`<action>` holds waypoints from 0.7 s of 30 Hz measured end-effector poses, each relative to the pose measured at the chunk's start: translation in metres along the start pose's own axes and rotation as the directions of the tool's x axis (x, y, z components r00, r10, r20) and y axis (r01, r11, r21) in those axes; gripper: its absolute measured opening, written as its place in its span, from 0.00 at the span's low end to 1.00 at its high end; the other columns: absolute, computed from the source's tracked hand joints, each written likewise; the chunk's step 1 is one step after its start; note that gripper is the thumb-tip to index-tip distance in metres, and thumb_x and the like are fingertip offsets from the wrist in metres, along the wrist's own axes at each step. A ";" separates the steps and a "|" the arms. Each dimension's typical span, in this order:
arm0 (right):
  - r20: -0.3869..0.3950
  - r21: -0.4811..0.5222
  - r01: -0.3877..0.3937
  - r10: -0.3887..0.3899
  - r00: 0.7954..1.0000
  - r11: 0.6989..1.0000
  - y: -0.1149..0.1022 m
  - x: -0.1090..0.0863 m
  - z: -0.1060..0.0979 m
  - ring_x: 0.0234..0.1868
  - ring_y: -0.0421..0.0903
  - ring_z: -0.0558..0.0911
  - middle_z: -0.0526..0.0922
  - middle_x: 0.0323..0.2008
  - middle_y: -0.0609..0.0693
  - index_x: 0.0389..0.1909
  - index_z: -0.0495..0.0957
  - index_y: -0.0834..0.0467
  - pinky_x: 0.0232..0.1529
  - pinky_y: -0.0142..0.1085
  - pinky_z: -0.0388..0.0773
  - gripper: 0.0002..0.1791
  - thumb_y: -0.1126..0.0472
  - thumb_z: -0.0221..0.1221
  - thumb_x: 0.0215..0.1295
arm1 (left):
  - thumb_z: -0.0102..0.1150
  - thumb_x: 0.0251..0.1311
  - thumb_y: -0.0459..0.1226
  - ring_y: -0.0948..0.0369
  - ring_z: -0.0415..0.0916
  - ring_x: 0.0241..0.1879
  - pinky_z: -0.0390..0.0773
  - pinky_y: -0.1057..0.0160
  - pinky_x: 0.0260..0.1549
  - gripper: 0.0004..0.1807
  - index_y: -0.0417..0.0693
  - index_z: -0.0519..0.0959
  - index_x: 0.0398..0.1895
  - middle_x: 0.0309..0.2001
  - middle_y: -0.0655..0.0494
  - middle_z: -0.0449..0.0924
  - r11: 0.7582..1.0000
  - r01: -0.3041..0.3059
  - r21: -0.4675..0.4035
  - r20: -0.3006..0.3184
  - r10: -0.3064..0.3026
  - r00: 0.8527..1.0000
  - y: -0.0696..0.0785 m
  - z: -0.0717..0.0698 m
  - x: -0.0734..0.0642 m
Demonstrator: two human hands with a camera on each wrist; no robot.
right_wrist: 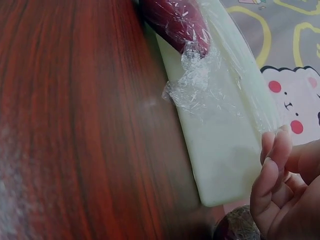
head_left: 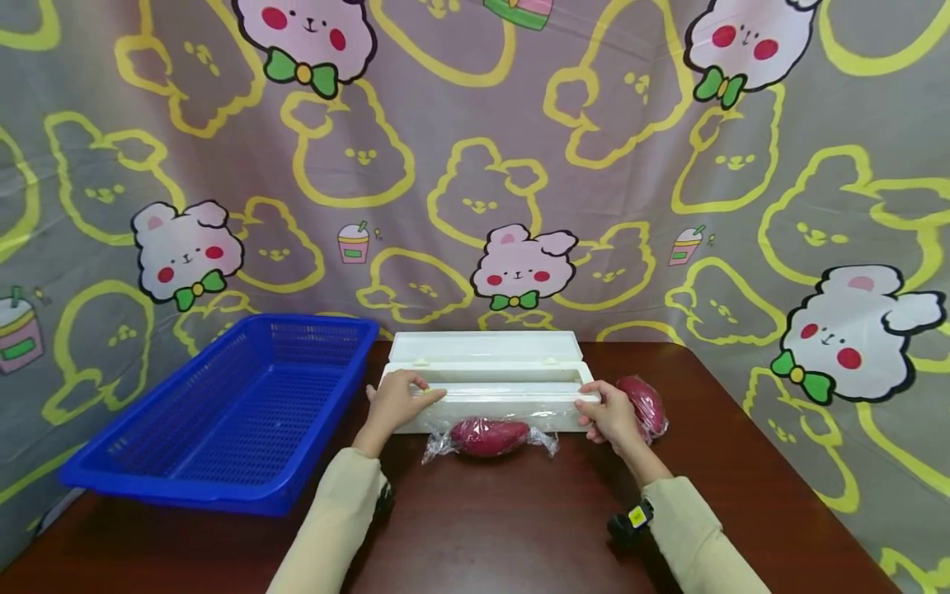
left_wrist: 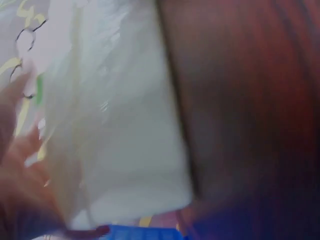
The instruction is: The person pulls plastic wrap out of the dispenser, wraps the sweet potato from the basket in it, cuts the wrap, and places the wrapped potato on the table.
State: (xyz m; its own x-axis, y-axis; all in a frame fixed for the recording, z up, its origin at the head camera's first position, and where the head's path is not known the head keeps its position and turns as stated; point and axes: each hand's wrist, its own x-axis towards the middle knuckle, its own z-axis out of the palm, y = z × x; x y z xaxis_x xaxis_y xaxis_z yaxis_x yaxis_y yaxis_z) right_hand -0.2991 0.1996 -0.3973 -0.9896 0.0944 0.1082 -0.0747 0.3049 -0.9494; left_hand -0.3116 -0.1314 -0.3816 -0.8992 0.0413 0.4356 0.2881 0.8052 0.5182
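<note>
A white cling film dispenser box [head_left: 486, 417] stands on the table with its lid [head_left: 486, 346] raised, a film roll [head_left: 512, 388] inside. My left hand [head_left: 396, 404] is at the box's left end, thumb stretched over the edge and apart from the other fingers; the left wrist view is blurred. At the right end, my right hand [head_left: 612, 412] pinches the edge of the clear cling film [right_wrist: 240, 75] between thumb and fingertips. Against the box front lies a purple-red sweet potato [head_left: 490, 437], wrapped in film with twisted ends.
To the left sits a blue plastic basket [head_left: 289, 470] with slotted walls. Another film-wrapped sweet potato [head_left: 641, 404] lies just beyond my right hand. Behind the dark wooden table [head_left: 490, 528] hangs a patterned curtain [head_left: 445, 124].
</note>
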 end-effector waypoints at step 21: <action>0.040 -0.007 -0.019 0.020 0.999 1.000 -0.002 0.001 -0.006 0.06 0.39 0.69 0.76 0.13 0.53 0.44 0.69 0.66 0.08 0.31 0.68 0.13 0.68 0.57 0.58 | 0.54 0.37 0.19 0.46 0.74 0.39 0.71 0.50 0.40 0.12 0.31 0.80 0.29 0.33 0.40 0.78 0.950 -0.151 -0.275 -0.251 0.081 0.965 -0.024 -0.010 -0.005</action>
State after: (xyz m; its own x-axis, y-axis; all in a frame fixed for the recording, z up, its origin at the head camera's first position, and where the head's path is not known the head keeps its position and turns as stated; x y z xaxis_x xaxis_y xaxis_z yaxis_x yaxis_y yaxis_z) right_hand -0.2994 0.2048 -0.3931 -0.9950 0.0627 0.0777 -0.0546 0.3097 -0.9493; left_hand -0.3107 -0.1566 -0.3885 -0.7614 -0.0428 0.6468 0.5003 0.5959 0.6282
